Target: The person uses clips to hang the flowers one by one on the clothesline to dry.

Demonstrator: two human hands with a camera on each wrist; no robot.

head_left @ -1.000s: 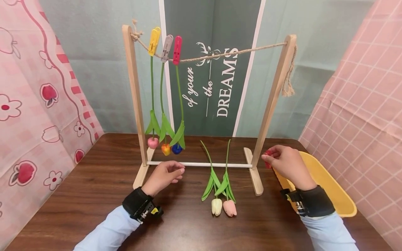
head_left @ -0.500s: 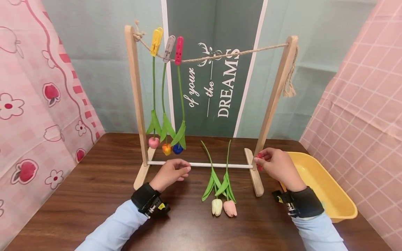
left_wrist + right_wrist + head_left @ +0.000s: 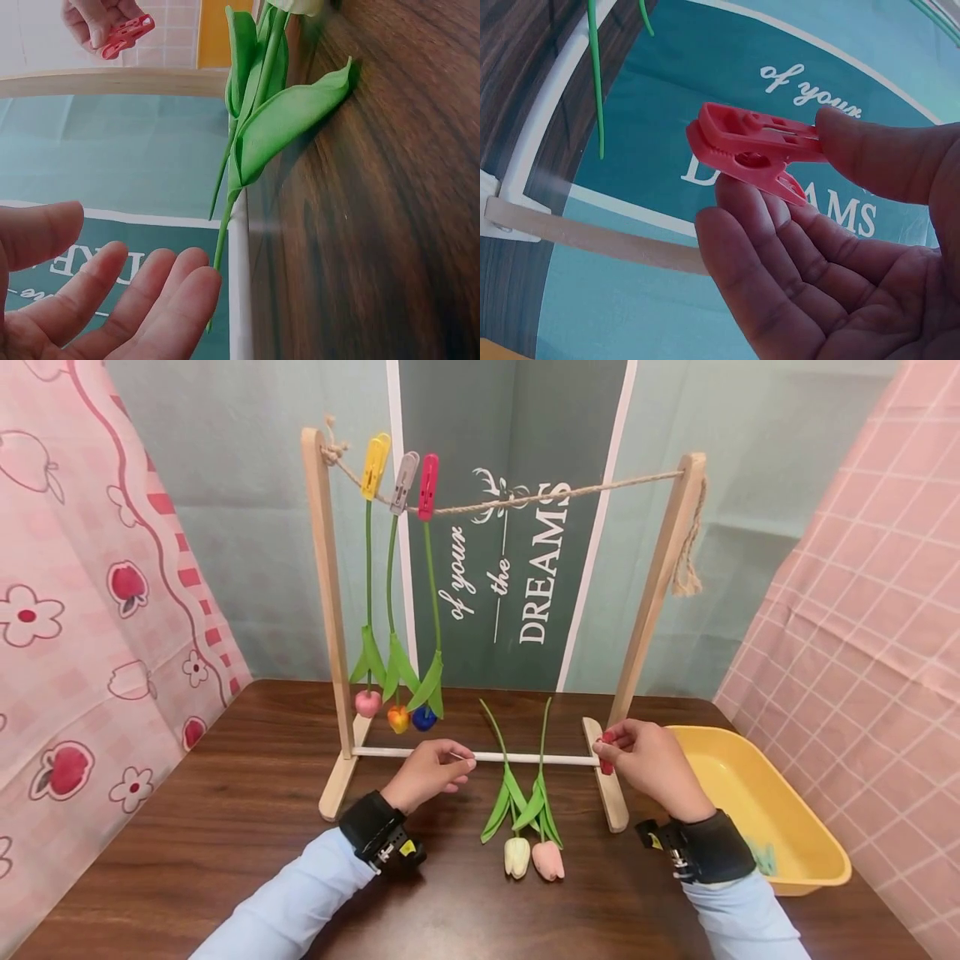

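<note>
Between thumb and fingers, my right hand pinches a red clothespin, beside the rack's right upright. My left hand is empty, its fingers loosely extended near the white crossbar, just left of two tulips on the table. These are a white tulip and a light pink tulip, their stems lying across the crossbar. In the left wrist view, the left fingers appear close to a green stem; whether they touch it I cannot tell.
A wooden rack carries a rope where yellow, grey and red clothespins hold three tulips upside down, at its left part. A yellow tray with a pale green clothespin stands at the right.
My right hand has moved left with the red clothespin, away from the yellow tray to the rack's right upright. My left hand has shifted right, nearer the tulips on the table.
</note>
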